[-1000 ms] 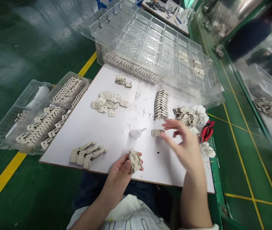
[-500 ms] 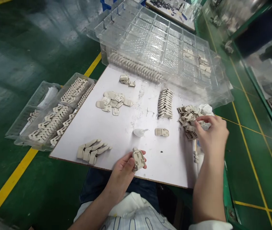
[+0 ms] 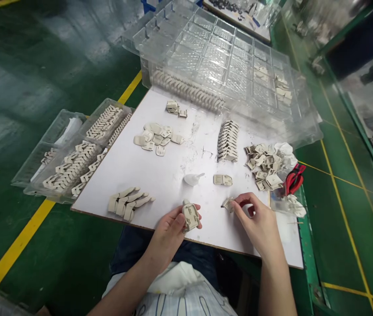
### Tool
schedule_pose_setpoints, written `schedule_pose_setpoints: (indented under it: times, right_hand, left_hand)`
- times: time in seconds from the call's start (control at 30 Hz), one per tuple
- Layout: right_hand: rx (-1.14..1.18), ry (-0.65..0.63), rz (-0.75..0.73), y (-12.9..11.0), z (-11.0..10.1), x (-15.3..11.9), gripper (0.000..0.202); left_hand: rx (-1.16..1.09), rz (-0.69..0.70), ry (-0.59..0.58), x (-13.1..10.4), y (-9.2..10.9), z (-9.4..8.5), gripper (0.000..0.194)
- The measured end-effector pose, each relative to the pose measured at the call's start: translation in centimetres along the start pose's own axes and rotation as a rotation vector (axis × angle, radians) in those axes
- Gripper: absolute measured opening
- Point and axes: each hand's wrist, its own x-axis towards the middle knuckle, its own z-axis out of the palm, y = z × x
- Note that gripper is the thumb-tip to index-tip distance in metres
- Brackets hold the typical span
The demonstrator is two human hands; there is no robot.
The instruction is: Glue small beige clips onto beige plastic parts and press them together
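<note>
The step in hand looks like a two-handed one, with a beige part held in each hand over the white bench (image 3: pixel 163 175); a large clear compartmented tray (image 3: pixel 202 48) closes off its far side, and a clear bin (image 3: pixel 38 194) sits lower, beyond the left edge; the near edge passes just below the left hand (image 3: pixel 173 224), while the right hand (image 3: pixel 260 219) is over the right part; a pile of beige clips (image 3: pixel 265 162) crowds the right edge, red-handled pliers (image 3: pixel 294 180) beside it; a white dropper bottle (image 3: pixel 192 179) stands just beyond the left hand; the left fingers are clamped on a recessed beige housing (image 3: pixel 191 216), hollow face toward the camera; the right thumb and forefinger are pinched on a smaller beige clip (image 3: pixel 228 204); whether that touches the bench I cannot tell; only open bench lies between the hands, so a sideways move would, I judge, call for little lift and a steady left grip.
</note>
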Motion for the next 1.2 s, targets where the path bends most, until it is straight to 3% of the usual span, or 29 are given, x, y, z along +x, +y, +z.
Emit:
schedule_pose_setpoints:
  times: [0.1,0.2,0.33,0.4,0.5,0.57,0.63,0.73,0.77,0.87,0.9,1.03,1.2]
  right_hand:
    - [-0.05,0.103,-0.157,-1.7,-1.2,2.1,0.026]
    - [-0.007,0.153,-0.321,-5.4,-0.7,6.7,0.022]
    - [-0.026,-0.101,-0.584,-10.4,4.0,13.6,0.008]
    - [-0.157,-0.184,-0.625,-11.7,6.8,15.8,0.015]
    - [-0.272,-0.225,-0.666,-12.5,9.6,17.3,0.021]
    - [-0.283,-0.236,-0.689,-12.6,9.8,17.4,0.014]
    - [-0.268,-0.21,-0.708,-12.6,8.6,17.1,0.013]
    - [-0.079,-0.036,-0.687,-12.1,4.7,15.3,0.022]
    - [0.024,0.035,-0.638,-11.6,3.2,14.1,0.021]
    - [0.32,0.124,-0.305,-9.5,-0.3,9.1,0.024]
    - [0.397,0.086,-0.236,-8.7,-0.8,7.2,0.025]
    - [0.571,-0.303,-0.047,-6.1,0.0,0.9,0.021]
    - [0.642,-0.477,-0.058,-5.6,1.4,-0.8,0.021]
  left_hand:
    - [-0.02,0.026,-0.012,0.0,-0.2,0.0,0.051]
    - [-0.028,0.043,-0.02,0.0,-0.3,0.0,0.05]
    - [-0.041,0.07,-0.036,-0.2,-0.4,0.0,0.048]
    - [-0.04,0.076,-0.055,-0.3,-0.4,0.0,0.048]
    - [-0.02,0.076,-0.101,-0.3,-0.4,-0.1,0.051]
    - [-0.008,0.076,-0.116,-0.3,-0.4,-0.2,0.052]
    - [-0.003,0.078,-0.121,-0.2,-0.4,-0.2,0.052]
    - [0.007,0.079,-0.134,-0.2,-0.3,-0.4,0.052]
    - [0.012,0.071,-0.145,-0.2,-0.2,-0.5,0.052]
    - [0.02,0.021,-0.189,-0.3,0.1,-0.9,0.054]
    - [0.025,0.01,-0.201,-0.4,0.3,-1.0,0.054]
    - [0.084,-0.022,-0.277,-0.5,0.6,-1.4,0.053]
    - [0.138,-0.135,-0.375,-0.8,0.6,-2.2,0.06]
